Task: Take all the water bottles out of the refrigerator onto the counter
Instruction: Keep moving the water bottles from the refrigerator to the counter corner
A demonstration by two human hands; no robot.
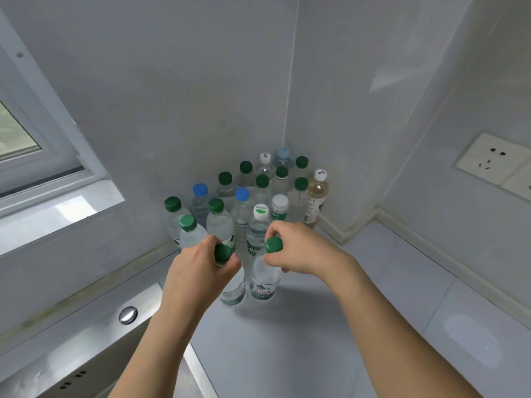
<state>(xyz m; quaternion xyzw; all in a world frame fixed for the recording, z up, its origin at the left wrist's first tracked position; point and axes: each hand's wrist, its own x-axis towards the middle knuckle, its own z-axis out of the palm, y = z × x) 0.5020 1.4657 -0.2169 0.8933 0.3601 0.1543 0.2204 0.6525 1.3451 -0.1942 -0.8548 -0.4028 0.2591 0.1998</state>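
Cluster of bottles upright on the counter, packed into the back corner. Two bottles in front of it, side by side: left hand on one, right hand on other. Sink left of counter, wall socket right.

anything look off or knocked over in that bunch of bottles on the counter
Nothing is knocked over or spilled; every bottle stands upright. One oddity: the bottle with amber liquid at the cluster's right edge is not clear water like the rest. The left hand and right hand each grip a green-capped bottle.
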